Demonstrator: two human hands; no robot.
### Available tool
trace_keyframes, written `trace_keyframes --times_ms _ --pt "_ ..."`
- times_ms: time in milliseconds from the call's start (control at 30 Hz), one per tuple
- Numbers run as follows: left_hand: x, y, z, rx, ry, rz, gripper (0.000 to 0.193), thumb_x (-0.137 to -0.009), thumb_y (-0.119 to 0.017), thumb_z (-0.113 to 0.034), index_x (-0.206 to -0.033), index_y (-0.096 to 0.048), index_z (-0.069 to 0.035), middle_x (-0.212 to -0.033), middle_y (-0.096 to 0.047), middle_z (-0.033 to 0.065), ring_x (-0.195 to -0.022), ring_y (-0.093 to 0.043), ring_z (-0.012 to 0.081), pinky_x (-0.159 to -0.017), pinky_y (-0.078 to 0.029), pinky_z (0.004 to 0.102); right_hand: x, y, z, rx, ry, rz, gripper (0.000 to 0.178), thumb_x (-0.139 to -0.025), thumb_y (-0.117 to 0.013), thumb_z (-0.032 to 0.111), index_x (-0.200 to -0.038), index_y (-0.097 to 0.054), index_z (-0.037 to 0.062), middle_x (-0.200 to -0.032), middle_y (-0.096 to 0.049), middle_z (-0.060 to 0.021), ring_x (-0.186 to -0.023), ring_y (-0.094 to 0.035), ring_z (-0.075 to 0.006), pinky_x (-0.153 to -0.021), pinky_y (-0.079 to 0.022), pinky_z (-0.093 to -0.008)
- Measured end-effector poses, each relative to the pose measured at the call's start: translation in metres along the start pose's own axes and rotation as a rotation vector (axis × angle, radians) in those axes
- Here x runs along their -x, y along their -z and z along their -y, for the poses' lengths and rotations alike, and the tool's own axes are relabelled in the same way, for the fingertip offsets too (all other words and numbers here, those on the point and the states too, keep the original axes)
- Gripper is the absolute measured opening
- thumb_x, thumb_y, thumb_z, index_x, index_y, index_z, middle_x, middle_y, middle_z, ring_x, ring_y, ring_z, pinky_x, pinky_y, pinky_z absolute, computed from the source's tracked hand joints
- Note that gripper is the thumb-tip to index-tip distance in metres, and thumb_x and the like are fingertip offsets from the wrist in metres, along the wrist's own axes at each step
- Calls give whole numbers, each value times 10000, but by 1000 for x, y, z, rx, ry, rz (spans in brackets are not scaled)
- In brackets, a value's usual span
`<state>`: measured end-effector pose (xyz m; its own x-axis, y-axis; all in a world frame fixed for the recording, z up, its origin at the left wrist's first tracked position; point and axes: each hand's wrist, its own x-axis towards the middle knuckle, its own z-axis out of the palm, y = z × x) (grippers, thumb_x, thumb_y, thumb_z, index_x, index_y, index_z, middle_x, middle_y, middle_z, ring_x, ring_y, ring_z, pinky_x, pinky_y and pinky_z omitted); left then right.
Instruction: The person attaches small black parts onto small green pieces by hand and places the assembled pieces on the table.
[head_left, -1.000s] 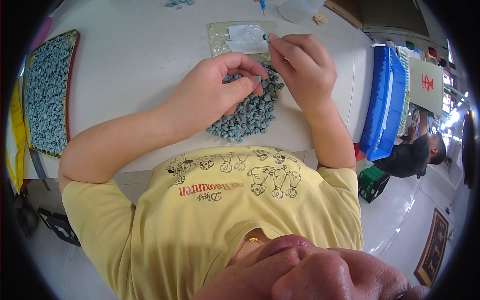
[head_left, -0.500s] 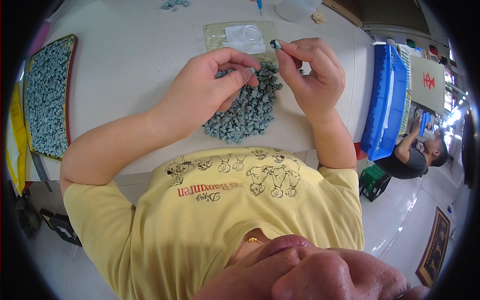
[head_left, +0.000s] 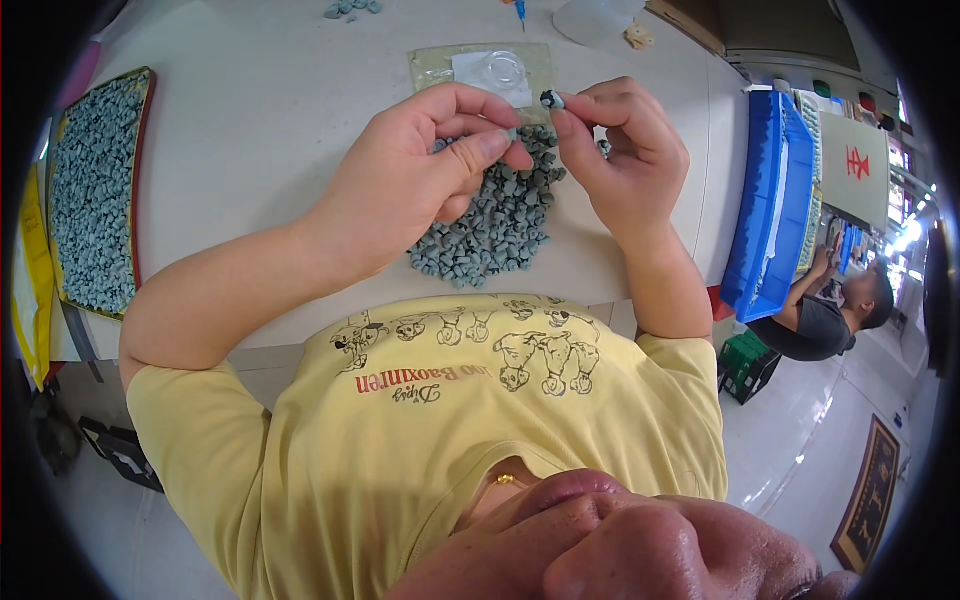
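Grey-green stones (head_left: 482,235) lie in a loose pile on the table (head_left: 250,130), partly hidden by the left hand (head_left: 410,155). That hand pinches a small pale chip (head_left: 513,133), mostly covered, between thumb and fingers. Right hand (head_left: 630,145) pinches a dark-faced stone (head_left: 551,100) at the fingertips, near the packet (head_left: 430,75). Progress, as judged: single pieces in hand, many left in the pile. Whether the stones in the tray (head_left: 142,200) at left are finished cannot be told.
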<state>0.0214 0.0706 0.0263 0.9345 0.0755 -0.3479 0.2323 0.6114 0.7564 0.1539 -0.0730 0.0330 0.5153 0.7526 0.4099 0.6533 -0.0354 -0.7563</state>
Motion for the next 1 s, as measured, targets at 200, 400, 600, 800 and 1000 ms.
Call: trace_keyframes --times_ms 200,400,600,800,1000 --pt "0 1 -1 122 75 37 124 -918 -478 -164 -995 -483 -67 -790 -530 31 -523 -300 36 -448 -251 171 1 1 0 11 7 65 173 -686 -632 -131 -833 -600 -45 -786 -587 -89 -708 -542 -136 -580 -424 -222" --pt "0 1 0 126 71 57 149 -944 -423 -239 -907 -467 -101 -700 -451 -9 -530 -287 47 -439 -226 182 2 0 -3 -15 4 78 166 -685 -631 -134 -822 -597 -47 -779 -589 -93 -679 -533 -134 -575 -419 -218" --pt "1 2 -4 109 127 39 204 -939 -435 -283 -872 -464 -92 -651 -421 -19 -530 -280 49 -437 -220 184 1 -1 -3 -13 10 92 160 -687 -628 -135 -819 -596 -49 -779 -587 -92 -668 -529 -132 -577 -421 -220" --pt "1 1 -4 104 143 49 211 -938 -438 -277 -872 -465 -78 -659 -427 -17 -529 -286 47 -437 -225 183 1 0 -5 -6 -11 91 157 -691 -626 -133 -820 -597 -48 -783 -582 -87 -690 -532 -130 -584 -423 -221" --pt "1 0 -1 106 117 68 183 -937 -444 -246 -892 -470 -70 -700 -443 -14 -531 -286 46 -440 -234 180 1 0 -9 -11 -13 72 161 -692 -627 -132 -826 -596 -48 -778 -578 -80 -692 -532 -127 -588 -423 -216"
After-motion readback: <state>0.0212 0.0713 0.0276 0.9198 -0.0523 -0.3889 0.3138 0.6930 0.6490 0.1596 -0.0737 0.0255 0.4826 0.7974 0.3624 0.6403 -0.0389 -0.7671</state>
